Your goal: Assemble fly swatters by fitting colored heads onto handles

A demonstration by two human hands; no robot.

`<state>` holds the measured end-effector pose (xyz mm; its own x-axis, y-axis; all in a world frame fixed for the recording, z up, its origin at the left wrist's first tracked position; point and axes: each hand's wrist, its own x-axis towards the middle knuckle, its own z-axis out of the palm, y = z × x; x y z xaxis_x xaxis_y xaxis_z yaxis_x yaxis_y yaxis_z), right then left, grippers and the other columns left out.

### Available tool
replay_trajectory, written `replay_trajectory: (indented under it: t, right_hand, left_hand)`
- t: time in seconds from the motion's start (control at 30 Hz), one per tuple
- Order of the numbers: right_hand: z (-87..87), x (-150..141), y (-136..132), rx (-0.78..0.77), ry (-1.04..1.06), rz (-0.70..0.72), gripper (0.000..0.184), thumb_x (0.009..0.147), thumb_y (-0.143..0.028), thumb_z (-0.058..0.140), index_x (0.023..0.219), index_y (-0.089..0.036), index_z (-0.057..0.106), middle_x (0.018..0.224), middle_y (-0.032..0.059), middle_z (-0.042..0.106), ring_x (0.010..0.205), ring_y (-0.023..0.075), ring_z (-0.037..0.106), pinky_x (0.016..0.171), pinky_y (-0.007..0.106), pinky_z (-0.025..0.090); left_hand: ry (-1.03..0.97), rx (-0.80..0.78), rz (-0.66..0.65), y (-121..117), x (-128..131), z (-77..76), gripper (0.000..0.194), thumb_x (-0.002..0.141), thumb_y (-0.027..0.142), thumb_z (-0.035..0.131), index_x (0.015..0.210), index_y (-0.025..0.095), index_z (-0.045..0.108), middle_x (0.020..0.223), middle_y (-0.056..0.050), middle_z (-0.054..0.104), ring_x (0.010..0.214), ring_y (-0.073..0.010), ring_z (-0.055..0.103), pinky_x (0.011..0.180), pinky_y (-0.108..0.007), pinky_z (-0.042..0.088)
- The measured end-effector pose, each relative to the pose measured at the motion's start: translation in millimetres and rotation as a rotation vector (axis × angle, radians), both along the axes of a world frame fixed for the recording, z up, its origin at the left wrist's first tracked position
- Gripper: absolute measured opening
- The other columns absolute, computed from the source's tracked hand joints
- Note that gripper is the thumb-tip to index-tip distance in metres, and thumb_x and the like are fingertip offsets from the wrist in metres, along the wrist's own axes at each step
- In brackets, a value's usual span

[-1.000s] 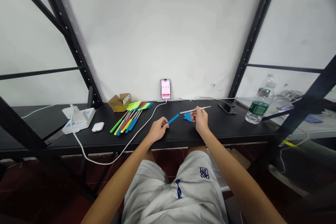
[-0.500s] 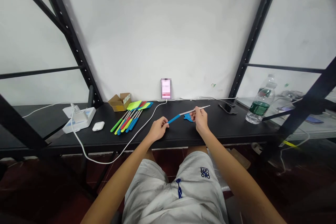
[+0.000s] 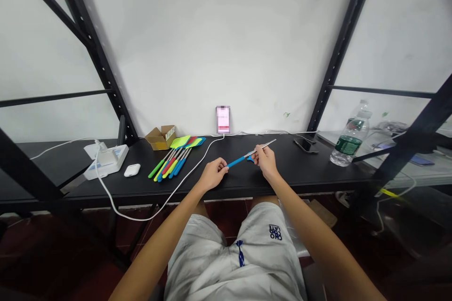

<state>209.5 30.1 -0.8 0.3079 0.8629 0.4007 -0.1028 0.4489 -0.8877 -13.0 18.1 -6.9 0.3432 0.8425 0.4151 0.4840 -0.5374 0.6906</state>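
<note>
My left hand [image 3: 213, 174] grips a blue plastic handle [image 3: 236, 162] above the black tabletop [image 3: 296, 171]. My right hand [image 3: 264, 161] pinches a thin steel rod [image 3: 263, 147], whose near end meets the handle's tip. A small blue mesh swatter head [image 3: 250, 158] lies by my right fingers, partly hidden by them. Left of my hands lies a fanned bundle of fly swatters [image 3: 169, 164] with coloured handles and steel shafts.
A white cable runs across the table from an upright phone [image 3: 223, 120] to a white power strip [image 3: 108, 162]. Nearby are a cardboard box [image 3: 160, 138], a white earbud case [image 3: 132, 170], a black phone [image 3: 305, 146] and a water bottle [image 3: 349, 136]. Black shelf posts stand at both sides.
My right hand has moved left, bringing the steel rod further into line with the blue handle. The rod's far end now reaches less far right. My left hand has hardly moved.
</note>
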Motion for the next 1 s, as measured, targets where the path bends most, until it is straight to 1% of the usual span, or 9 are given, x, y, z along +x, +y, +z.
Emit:
replay_trajectory:
  t: [0.1,0.2,0.27,0.33,0.4,0.5,0.6,0.73,1.0]
  right_hand:
    - [1.2,-4.0,-5.0,-0.021,-0.055,0.156,0.034,0.078,-0.051,0.063,0.080,-0.018,0.054,0.056,-0.0005,0.063,0.038,0.0082,0.048,0.035,0.018,0.031]
    - [3.3,-6.5,-10.5,-0.069,-0.099,0.328,0.035,0.076,-0.051,0.066,0.082,-0.017,0.058,0.061,0.0017,0.066,0.041,0.0084,0.051,0.037,0.017,0.032]
    - [3.7,-6.9,-11.9,-0.093,-0.112,0.391,0.036,0.075,-0.051,0.067,0.083,-0.016,0.061,0.062,0.0022,0.066,0.042,0.0082,0.052,0.037,0.017,0.033]
    - [3.2,-6.1,-10.6,-0.114,-0.096,0.390,0.038,0.075,-0.053,0.067,0.083,-0.016,0.062,0.062,0.0021,0.065,0.042,0.0083,0.052,0.037,0.017,0.033]
    - [2.3,-4.3,-7.6,-0.120,-0.039,0.326,0.041,0.075,-0.056,0.066,0.082,-0.016,0.062,0.059,0.0011,0.063,0.041,0.0085,0.051,0.037,0.018,0.033]
    - [0.9,-0.4,-2.7,-0.106,0.075,0.186,0.041,0.075,-0.057,0.066,0.077,-0.016,0.060,0.053,-0.0016,0.057,0.038,0.0078,0.047,0.035,0.018,0.031]
    - [-0.5,2.5,0.2,-0.115,0.115,0.157,0.040,0.074,-0.055,0.067,0.074,-0.016,0.059,0.050,-0.0024,0.055,0.037,0.0073,0.044,0.034,0.018,0.028]
    - [-2.3,1.9,0.6,-0.150,0.075,0.239,0.040,0.075,-0.054,0.067,0.077,-0.015,0.061,0.052,-0.0014,0.058,0.039,0.0075,0.046,0.036,0.018,0.029]
    - [-0.8,-4.6,-6.3,-0.243,-0.088,0.518,0.040,0.076,-0.054,0.066,0.083,-0.014,0.062,0.062,0.0036,0.066,0.044,0.0098,0.054,0.039,0.018,0.035]
  left_hand:
    - [0.018,-0.008,-0.022,-3.4,1.1,3.4,0.014,0.084,0.033,0.055,0.082,0.020,0.061,0.073,-0.001,0.068,0.069,-0.0155,0.062,0.066,-0.026,0.045]
    - [0.034,-0.018,-0.044,-7.5,2.4,7.0,0.023,0.084,0.040,0.055,0.081,0.019,0.063,0.070,-0.001,0.067,0.064,-0.0154,0.060,0.061,-0.025,0.042]
    - [0.034,-0.028,-0.064,-10.2,3.1,8.9,0.027,0.085,0.044,0.055,0.079,0.019,0.064,0.067,-0.001,0.066,0.061,-0.0148,0.058,0.058,-0.024,0.040]
    - [0.028,-0.031,-0.087,-12.3,3.7,10.3,0.029,0.086,0.044,0.053,0.078,0.018,0.064,0.064,0.000,0.063,0.058,-0.0137,0.056,0.057,-0.023,0.039]
    - [0.029,-0.022,-0.108,-13.6,3.9,11.2,0.030,0.087,0.044,0.051,0.077,0.018,0.064,0.061,0.001,0.061,0.056,-0.0126,0.054,0.056,-0.023,0.037]
    - [0.044,-0.016,-0.110,-14.4,3.8,11.8,0.031,0.088,0.043,0.050,0.076,0.018,0.064,0.059,0.002,0.060,0.055,-0.0118,0.052,0.054,-0.022,0.036]
    - [0.047,-0.027,-0.101,-14.7,3.7,12.1,0.031,0.087,0.043,0.052,0.075,0.017,0.063,0.060,0.001,0.060,0.055,-0.0117,0.052,0.054,-0.022,0.036]
    - [0.002,-0.053,-0.111,-14.9,4.5,12.1,0.031,0.086,0.044,0.054,0.075,0.017,0.063,0.059,0.001,0.060,0.055,-0.0119,0.054,0.055,-0.022,0.038]
    - [-0.069,-0.187,-0.239,-14.1,4.6,12.6,0.032,0.085,0.046,0.055,0.098,0.017,0.063,0.057,0.001,0.062,0.055,-0.0131,0.057,0.058,-0.023,0.043]
